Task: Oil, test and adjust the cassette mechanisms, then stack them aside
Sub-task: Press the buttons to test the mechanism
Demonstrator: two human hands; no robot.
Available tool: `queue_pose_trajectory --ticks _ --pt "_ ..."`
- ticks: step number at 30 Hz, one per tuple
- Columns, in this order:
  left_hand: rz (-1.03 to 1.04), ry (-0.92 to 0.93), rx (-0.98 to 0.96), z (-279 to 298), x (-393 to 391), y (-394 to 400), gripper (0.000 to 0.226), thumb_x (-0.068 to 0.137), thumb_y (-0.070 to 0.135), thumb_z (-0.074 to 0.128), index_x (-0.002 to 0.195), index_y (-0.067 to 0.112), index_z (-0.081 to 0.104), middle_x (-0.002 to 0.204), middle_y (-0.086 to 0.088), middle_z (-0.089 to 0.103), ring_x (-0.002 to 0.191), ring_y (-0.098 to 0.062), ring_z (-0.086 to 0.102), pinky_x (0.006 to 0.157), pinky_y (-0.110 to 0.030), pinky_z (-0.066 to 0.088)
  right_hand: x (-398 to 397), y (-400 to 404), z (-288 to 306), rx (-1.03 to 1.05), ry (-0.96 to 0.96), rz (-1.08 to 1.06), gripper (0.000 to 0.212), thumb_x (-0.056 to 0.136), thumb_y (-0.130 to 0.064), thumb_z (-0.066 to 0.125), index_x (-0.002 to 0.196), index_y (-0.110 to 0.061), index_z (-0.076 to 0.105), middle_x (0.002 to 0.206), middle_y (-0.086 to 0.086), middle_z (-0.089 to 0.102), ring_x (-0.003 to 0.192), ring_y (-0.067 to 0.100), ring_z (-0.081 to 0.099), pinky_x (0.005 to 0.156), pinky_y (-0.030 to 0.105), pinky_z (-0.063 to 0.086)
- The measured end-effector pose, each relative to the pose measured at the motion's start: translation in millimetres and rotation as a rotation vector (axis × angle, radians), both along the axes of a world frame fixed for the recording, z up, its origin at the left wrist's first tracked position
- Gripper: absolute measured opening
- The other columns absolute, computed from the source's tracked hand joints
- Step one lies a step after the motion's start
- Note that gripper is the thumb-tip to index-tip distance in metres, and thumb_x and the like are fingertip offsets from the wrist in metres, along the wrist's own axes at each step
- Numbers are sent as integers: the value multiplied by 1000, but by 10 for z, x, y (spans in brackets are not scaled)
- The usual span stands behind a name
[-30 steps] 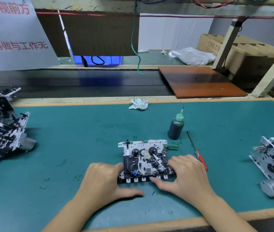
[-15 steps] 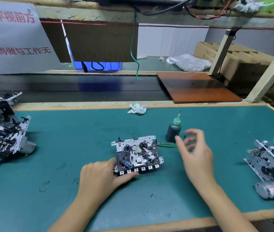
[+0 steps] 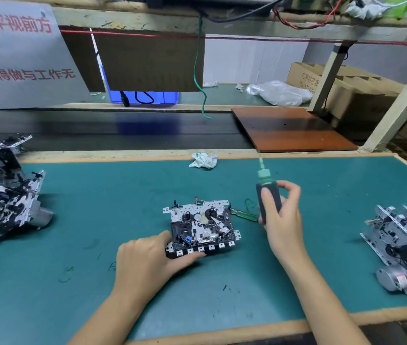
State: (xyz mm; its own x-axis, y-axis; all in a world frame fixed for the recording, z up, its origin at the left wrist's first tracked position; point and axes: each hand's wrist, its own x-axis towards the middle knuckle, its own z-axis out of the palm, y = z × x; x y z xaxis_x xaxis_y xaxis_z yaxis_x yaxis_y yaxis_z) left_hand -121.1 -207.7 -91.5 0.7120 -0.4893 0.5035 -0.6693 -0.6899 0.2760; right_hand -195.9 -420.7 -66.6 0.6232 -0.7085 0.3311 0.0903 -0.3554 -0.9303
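One mechanism (image 3: 201, 229) lay mid-mat, our left hand (image 3: 147, 265) gripping its near-left corner, right hand (image 3: 280, 220) clasping the upright oiler (image 3: 267, 192); we judged small drops on pivots best, nozzle tipped slowly, deck held flat.

Both forearms are bare from the lower edge of the view up to the wrists, with no sleeve or cuff in sight. The left hand (image 3: 145, 265) and the right hand (image 3: 282, 220) are bare too, without gloves. No ring, watch or band shows on either. The fingernails that show look short and plain.
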Motion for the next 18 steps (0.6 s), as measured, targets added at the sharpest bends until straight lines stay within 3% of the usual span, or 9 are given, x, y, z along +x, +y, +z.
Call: queue_pose_trajectory --ticks 3,9,13,15,18 --pt "-1 6 -2 -5 -1 0 68 65 77 42 43 13 45 30 -3 39 27 -23 43 34 -24 23 -164 145 9 197 -200 44 23 87 -8 64 96 -25 52 70 4 60 47 11 48 47 25 46" --pt "-17 9 -11 -15 -10 7 64 64 75 46 43 14 43 30 -2 38 28 -25 42 38 -21 21 -228 276 22 619 -386 152 24 62 0 75 77 -18 72 77 -5 67 52 3 50 37 17 33" --pt "-25 2 -16 -22 -13 7 62 64 75 48 44 16 41 31 -3 40 29 -25 43 36 -23 22 -233 327 21 668 -386 144 2 66 -17 69 67 -17 68 61 -6 62 43 6 44 33 16 31" --pt "-20 9 -8 -22 -12 9 64 64 75 47 44 14 42 31 -3 40 29 -25 43 35 -23 23 -228 366 -3 614 -363 111 22 67 -12 74 78 -7 55 54 -2 57 37 8 40 32 17 33" --pt "-23 12 -9 -21 -12 9 64 64 75 46 44 14 43 31 -3 40 28 -24 43 34 -24 24 -235 442 -20 465 -331 82 36 61 -28 70 77 -2 51 51 1 56 35 9 42 34 17 35"
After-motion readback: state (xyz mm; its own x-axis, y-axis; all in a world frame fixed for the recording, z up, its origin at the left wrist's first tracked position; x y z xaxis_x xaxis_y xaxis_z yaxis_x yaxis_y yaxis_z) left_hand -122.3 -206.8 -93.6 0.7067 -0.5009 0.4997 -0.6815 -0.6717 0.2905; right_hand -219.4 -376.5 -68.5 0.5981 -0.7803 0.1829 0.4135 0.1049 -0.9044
